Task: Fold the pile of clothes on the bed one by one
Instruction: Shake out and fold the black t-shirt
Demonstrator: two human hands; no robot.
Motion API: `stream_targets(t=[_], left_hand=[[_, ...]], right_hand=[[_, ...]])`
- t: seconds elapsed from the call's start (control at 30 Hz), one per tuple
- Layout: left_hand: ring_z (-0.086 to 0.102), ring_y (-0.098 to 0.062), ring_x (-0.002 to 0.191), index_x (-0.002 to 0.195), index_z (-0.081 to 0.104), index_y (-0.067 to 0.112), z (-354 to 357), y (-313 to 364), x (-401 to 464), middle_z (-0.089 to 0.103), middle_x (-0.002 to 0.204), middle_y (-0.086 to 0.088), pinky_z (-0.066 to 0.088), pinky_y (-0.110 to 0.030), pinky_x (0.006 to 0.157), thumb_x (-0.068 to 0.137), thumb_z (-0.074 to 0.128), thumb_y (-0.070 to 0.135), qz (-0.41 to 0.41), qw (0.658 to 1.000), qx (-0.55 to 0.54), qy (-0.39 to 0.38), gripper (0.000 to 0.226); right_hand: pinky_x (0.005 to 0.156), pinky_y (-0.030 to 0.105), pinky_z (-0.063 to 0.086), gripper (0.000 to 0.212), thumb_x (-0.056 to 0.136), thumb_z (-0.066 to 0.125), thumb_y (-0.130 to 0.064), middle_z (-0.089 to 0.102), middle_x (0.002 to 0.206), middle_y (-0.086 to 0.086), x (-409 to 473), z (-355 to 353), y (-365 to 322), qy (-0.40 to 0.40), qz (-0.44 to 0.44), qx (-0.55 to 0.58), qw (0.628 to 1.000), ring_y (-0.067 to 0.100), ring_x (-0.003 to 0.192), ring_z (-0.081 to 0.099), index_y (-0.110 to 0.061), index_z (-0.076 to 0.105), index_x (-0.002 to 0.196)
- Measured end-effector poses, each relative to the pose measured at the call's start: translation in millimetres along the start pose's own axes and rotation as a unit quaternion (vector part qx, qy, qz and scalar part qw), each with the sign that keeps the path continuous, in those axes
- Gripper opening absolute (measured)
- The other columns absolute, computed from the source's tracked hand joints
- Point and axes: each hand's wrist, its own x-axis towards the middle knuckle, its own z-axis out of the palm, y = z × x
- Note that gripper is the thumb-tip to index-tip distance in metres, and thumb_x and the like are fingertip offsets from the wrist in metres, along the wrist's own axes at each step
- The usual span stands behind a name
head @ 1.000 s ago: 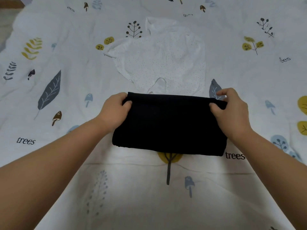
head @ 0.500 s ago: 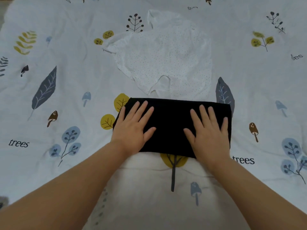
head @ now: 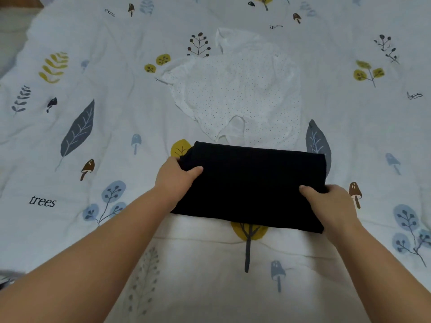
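A black garment (head: 251,183), folded into a flat rectangle, lies on the bed in the middle of the head view. My left hand (head: 173,179) grips its left edge, thumb on top and fingers tucked under. My right hand (head: 331,202) grips the right edge near the front corner in the same way. Just behind the black piece a white dotted garment (head: 235,94) lies spread out and crumpled, unfolded.
The bed cover (head: 93,206) is white with printed leaves, mushrooms and trees and fills nearly the whole view. A seam (head: 210,240) runs across it just in front of the black garment. The bed's edge shows at the far left corner (head: 14,24).
Half a second ago both palms lay flat on top of the black garment. They have slid out to its left and right edges and now grip them.
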Motion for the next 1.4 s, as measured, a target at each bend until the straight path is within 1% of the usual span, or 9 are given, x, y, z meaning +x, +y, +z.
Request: stream_targets(t=[0.07,0.2,0.33,0.43,0.6,0.8,0.93,1.3,1.4], left_hand=[[0.065,-0.025,0.087,0.104,0.055,0.008,-6,3,1,0.065,0.097,-0.009,0.055,-0.035,0.075,0.081,0.071,0.031,-0.028,0.996,-0.078,-0.038,0.036],[0.067,-0.019,0.078,0.087,0.058,0.018,-6,10,-3,0.067,0.087,-0.005,0.053,-0.027,0.061,0.076,0.076,0.027,-0.048,0.985,-0.112,-0.121,0.023],[0.066,-0.026,0.09,0.1,0.059,0.018,-4,14,-11,0.067,0.097,-0.008,0.055,-0.039,0.082,0.083,0.068,0.017,-0.035,0.979,-0.153,-0.133,0.019],[0.067,-0.027,0.089,0.103,0.06,0.015,-9,15,-21,0.068,0.099,-0.01,0.056,-0.039,0.079,0.085,0.065,0.014,-0.038,0.966,-0.212,-0.141,0.02],[0.07,-0.022,0.08,0.105,0.06,0.016,-29,12,-50,0.07,0.096,-0.008,0.056,-0.028,0.057,0.086,0.062,0.013,-0.025,0.953,-0.271,-0.13,0.02],[0.07,-0.021,0.082,0.091,0.062,0.023,-76,17,-102,0.072,0.092,-0.003,0.056,-0.03,0.063,0.085,0.063,0.015,-0.014,0.943,-0.322,-0.084,0.01],[0.071,-0.022,0.081,0.095,0.064,0.023,-124,12,-147,0.074,0.09,-0.002,0.056,-0.03,0.06,0.085,0.064,0.016,-0.019,0.935,-0.351,-0.052,0.012],[0.072,-0.025,0.082,0.103,0.066,0.013,-267,-39,-280,0.074,0.092,-0.008,0.053,-0.032,0.065,0.081,0.065,0.014,-0.023,0.897,-0.437,0.063,0.022],[0.072,-0.026,0.082,0.106,0.065,0.011,-302,-65,-319,0.074,0.093,-0.009,0.053,-0.031,0.062,0.081,0.065,0.014,-0.035,0.884,-0.455,0.103,0.025]], right_hand=[[0.076,0.045,0.055,0.023,0.083,0.066,-0.026,0.064,0.096,0.018,-2,-4,-9,-0.06,0.052,0.068,0.995,0.034,0.089,0.063,-0.004,0.059,0.086],[0.043,0.027,0.05,0.014,0.08,0.07,-0.016,0.066,0.088,0.013,-5,-6,-16,-0.13,0.079,0.13,0.98,0.026,0.075,0.065,-0.011,0.057,0.082],[0.072,0.041,0.055,0.012,0.084,0.066,-0.017,0.064,0.1,0.01,-10,-3,-10,-0.099,0.002,0.094,0.991,0.028,0.09,0.063,-0.017,0.056,0.09],[0.088,0.049,0.052,0.012,0.084,0.063,-0.016,0.064,0.1,0.006,-20,-6,-11,-0.074,-0.041,0.108,0.991,0.029,0.095,0.062,-0.026,0.056,0.085],[0.086,0.052,0.052,0.015,0.084,0.062,-0.013,0.065,0.1,0.004,-48,-19,-24,-0.069,-0.056,0.155,0.984,0.029,0.094,0.063,-0.022,0.059,0.096],[0.08,0.049,0.055,0.014,0.085,0.061,-0.014,0.066,0.099,0.005,-98,-42,-59,-0.092,-0.09,0.169,0.977,0.03,0.093,0.064,-0.027,0.06,0.09],[0.078,0.046,0.056,0.021,0.085,0.062,-0.016,0.066,0.101,0.004,-141,-54,-87,-0.125,-0.115,0.161,0.972,0.029,0.092,0.064,-0.022,0.06,0.105],[0.058,0.03,0.055,0.014,0.083,0.063,-0.015,0.071,0.09,-0.002,-277,-42,-160,-0.265,-0.205,0.108,0.936,0.02,0.082,0.068,-0.028,0.063,0.089],[0.066,0.036,0.057,0.015,0.083,0.063,-0.015,0.072,0.091,-0.002,-317,-22,-175,-0.309,-0.228,0.073,0.92,0.022,0.083,0.069,-0.026,0.065,0.092]])
